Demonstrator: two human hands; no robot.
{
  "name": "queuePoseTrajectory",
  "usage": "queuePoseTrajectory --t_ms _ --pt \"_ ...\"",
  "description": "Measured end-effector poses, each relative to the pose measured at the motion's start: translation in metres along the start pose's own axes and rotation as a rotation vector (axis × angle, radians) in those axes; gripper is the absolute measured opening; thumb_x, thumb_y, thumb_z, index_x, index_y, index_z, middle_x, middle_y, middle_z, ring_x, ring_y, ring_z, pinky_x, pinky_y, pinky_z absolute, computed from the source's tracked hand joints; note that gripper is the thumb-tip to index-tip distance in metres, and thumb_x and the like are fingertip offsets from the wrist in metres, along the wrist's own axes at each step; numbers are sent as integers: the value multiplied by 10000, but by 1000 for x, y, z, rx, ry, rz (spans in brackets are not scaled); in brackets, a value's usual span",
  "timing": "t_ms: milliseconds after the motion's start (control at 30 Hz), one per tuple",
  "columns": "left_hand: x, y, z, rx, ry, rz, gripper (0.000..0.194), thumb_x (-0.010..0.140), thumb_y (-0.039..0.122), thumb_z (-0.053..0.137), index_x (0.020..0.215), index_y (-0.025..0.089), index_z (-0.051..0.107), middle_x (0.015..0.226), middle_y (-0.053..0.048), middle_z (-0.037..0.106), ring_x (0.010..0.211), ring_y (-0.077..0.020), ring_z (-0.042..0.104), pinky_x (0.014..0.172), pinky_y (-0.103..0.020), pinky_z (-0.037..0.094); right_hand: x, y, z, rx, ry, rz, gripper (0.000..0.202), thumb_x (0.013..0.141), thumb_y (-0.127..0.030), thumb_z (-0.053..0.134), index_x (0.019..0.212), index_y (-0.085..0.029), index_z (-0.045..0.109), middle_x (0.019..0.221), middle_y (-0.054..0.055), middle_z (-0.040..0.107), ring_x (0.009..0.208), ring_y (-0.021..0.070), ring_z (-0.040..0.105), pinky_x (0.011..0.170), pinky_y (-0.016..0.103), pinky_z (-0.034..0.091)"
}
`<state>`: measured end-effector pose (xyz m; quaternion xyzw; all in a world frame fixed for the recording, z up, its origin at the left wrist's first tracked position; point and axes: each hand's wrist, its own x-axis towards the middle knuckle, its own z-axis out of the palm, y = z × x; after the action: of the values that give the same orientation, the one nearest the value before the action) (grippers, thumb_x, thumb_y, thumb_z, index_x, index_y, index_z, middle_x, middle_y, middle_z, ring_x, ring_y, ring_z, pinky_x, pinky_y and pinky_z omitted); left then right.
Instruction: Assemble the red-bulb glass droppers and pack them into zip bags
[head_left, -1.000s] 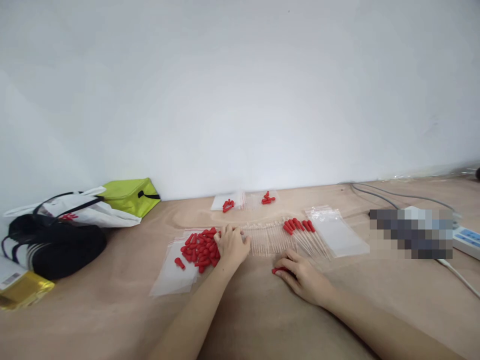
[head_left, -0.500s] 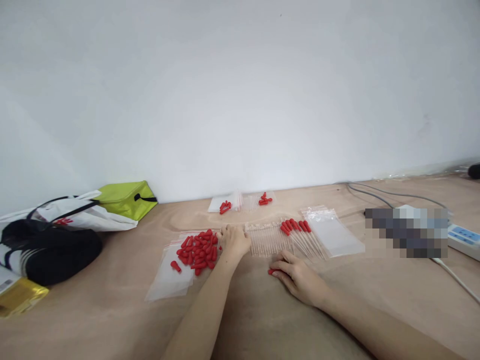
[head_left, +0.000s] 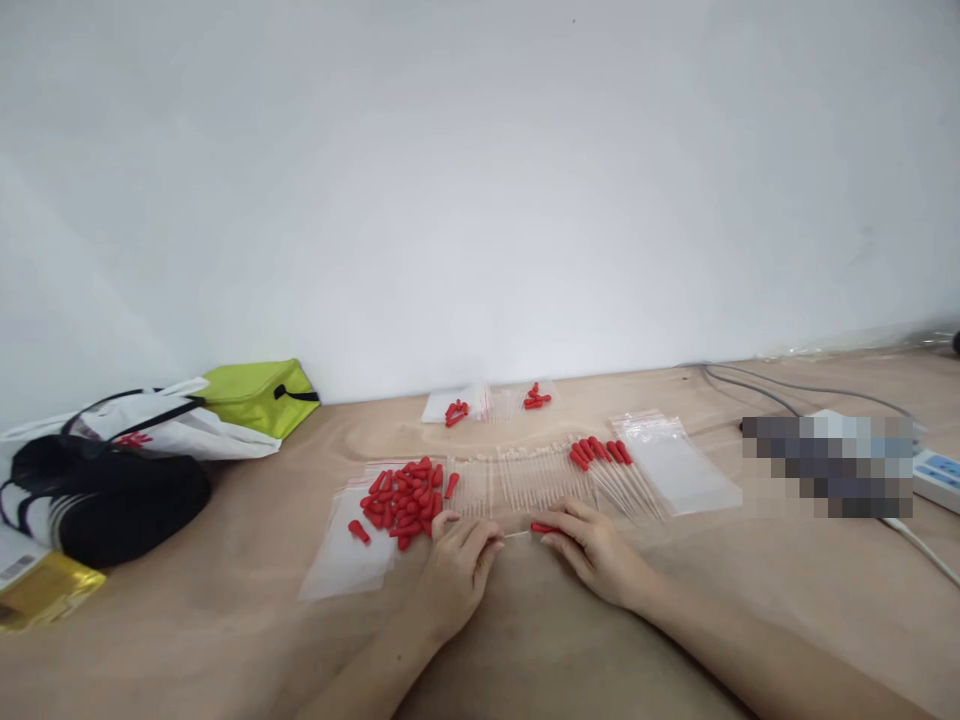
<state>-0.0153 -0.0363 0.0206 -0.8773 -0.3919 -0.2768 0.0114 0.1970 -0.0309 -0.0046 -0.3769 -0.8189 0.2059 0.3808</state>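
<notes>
Pinched between the fingers of my left hand (head_left: 461,570) is a thin clear tube (head_left: 517,535), pointing right. My right hand (head_left: 592,550) grips a red rubber bulb (head_left: 541,527), its end close to the tube's tip; whether they touch I cannot tell. A heap of red bulbs (head_left: 405,500) lies on plastic bags (head_left: 337,560) left of my hands. Rows of clear tubes (head_left: 536,475) lie just beyond my hands. Several tubes with red bulbs on their ends (head_left: 600,450) lie to the right, beside more clear bags (head_left: 679,465).
Near the wall lie small bags with red bulbs (head_left: 456,412) and tubes. At the left are a green bag (head_left: 259,395), a black bag (head_left: 127,510) and a gold packet (head_left: 52,590). A power strip (head_left: 937,475) and grey cables (head_left: 810,388) are at the right.
My left hand has come back from the tube rows toward me and now holds a tube near the bulb. My right hand stays almost in place with the bulb. The view has shifted slightly.
</notes>
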Motion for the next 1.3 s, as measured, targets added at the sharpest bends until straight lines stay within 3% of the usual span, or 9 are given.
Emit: queuePoseTrajectory --t_ms 267,600,933,1300 --pt "2 -2 4 -32 -34 -22 183 876 168 376 787 192 534 735 16 635 677 -143 573 768 -332 310 0 -2 -2 54 -24 -28 248 875 -231 394 1026 -211 589 896 59 586 823 139 564 739 268 472" --pt "-1 -1 8 -92 21 78 249 900 184 328 843 204 570 735 5 655 671 -126 572 725 -305 305 0 -5 -2 67 -5 -27 218 861 -280 435 936 -200 623 857 57 629 780 136 585 701 261 477" --pt "-1 2 7 -100 2 136 271 893 146 321 762 181 556 661 6 617 611 -111 536 639 -276 296 -2 -6 -3 74 -10 -157 224 866 -276 418 856 -179 619 754 49 620 714 128 568 652 240 458" --pt "-6 8 11 -59 -10 140 265 861 116 327 717 170 542 637 -17 594 606 -130 508 636 -290 297 -3 -10 -2 -76 -132 -174 195 852 -264 427 824 -164 591 741 51 586 709 143 520 641 254 437"
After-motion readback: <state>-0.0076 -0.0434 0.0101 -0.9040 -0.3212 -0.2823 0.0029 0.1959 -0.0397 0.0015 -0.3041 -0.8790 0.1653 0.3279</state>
